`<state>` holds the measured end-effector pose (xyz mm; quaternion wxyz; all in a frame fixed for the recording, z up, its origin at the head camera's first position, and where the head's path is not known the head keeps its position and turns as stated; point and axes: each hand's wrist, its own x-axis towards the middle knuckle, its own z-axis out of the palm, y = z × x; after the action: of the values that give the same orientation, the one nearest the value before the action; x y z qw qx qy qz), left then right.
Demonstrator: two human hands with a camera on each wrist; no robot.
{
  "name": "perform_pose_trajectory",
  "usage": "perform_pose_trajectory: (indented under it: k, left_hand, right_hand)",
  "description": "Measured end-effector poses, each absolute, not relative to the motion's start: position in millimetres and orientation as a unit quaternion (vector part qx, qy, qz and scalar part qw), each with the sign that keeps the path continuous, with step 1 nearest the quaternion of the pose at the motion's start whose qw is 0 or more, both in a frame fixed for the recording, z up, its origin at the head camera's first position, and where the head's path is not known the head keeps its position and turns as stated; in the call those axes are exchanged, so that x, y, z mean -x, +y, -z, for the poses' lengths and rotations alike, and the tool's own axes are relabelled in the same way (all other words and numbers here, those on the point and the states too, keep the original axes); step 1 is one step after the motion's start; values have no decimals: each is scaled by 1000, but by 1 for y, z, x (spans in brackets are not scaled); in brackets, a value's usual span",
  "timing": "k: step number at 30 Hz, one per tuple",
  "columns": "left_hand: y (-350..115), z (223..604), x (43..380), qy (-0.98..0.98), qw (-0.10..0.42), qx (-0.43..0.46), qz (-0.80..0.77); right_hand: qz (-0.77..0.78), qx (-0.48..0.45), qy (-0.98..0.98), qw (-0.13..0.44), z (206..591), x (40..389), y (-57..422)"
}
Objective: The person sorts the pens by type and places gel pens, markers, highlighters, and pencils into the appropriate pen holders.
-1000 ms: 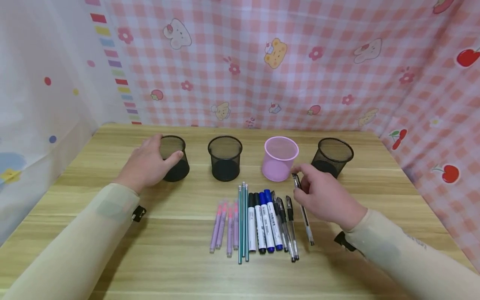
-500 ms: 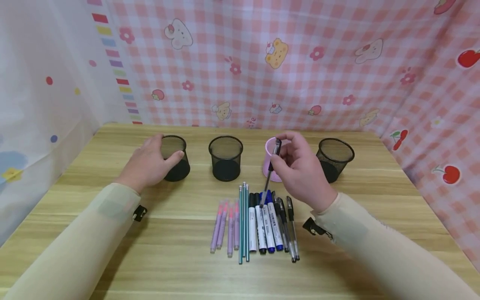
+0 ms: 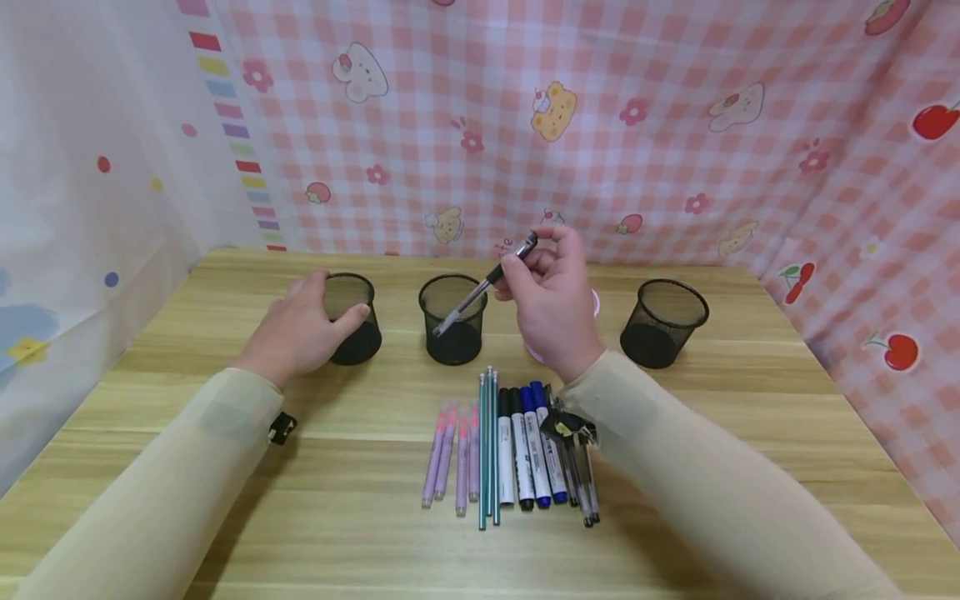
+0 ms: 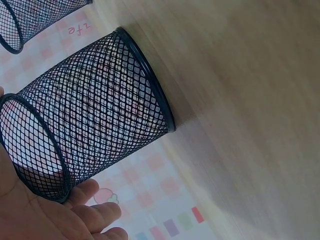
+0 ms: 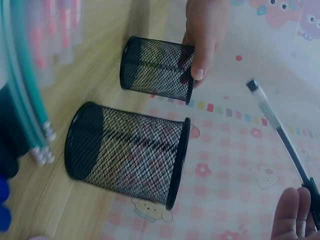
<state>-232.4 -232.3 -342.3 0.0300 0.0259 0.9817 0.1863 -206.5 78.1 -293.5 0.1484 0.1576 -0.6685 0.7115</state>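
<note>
My left hand (image 3: 296, 333) holds the leftmost black mesh pen holder (image 3: 360, 342) by its rim, thumb and fingers on different sides. In the left wrist view the fingers bend around the top of this holder (image 4: 100, 110), which stands upright. With thumb and fingers my right hand (image 3: 557, 312) pinches a clear gel pen (image 3: 474, 294) by its black upper end. The pen slants down to the left, its lower end overlapping the second black mesh holder (image 3: 454, 343) in the head view. From the right wrist, the pen (image 5: 274, 117) shows above the holder's rim level.
A pink holder (image 3: 596, 303) is mostly hidden behind my right hand. Another black mesh holder (image 3: 660, 329) stands far right. In front lie purple highlighters (image 3: 461, 467), green pencils (image 3: 488, 458), whiteboard markers (image 3: 531, 458) and more gel pens (image 3: 587, 492), partly under my right forearm.
My right hand has lifted the gel pen off the table at the right and carried it left and up, past the pink holder. The left hand stays on its holder.
</note>
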Motion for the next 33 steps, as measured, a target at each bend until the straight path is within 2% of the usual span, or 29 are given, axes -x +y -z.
perform_pose_trajectory:
  k: [7, 22, 33]
  left_hand:
    - [-230, 342, 232, 982, 26, -28, -187]
    - [-233, 345, 231, 981, 26, -32, -190]
    - [-232, 346, 231, 980, 8, -30, -198]
  right_hand:
    - [-719, -142, -653, 189, 290, 217, 55]
    - [-703, -130, -665, 214, 301, 230, 8]
    - [-649, -129, -725, 189, 316, 224, -14]
